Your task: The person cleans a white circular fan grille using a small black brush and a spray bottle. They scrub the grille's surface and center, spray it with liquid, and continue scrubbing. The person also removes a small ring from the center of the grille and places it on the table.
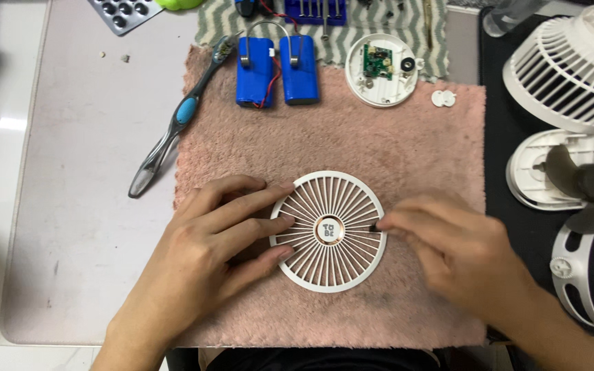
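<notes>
The round white plastic fan grille w/ radial slats is lying flat near the middle of the pink fluffy cloth, which is covering the centre of the grey bench. The left hand is resting on the cloth w/ fingers spread, three fingertips pressing on the grille's left rim & slats, not curled round anything. The right hand is lying at the grille's right edge, thumb & forefinger pinching a small dark bit right at the rim; too small to tell what it is.

At the cloth's top edge, two blue cylindrical battery cells w/ red wiring are lying side by side. Just right of them a round white housing w/ green circuit board is sitting, & a small white disc beside that. A grey-and-blue handled hand tool is lying diagonally across the cloth's left edge. On the black mat at the right, a white fan cage & a white round base w/ dark blades are sitting, well apart from both hands.
</notes>
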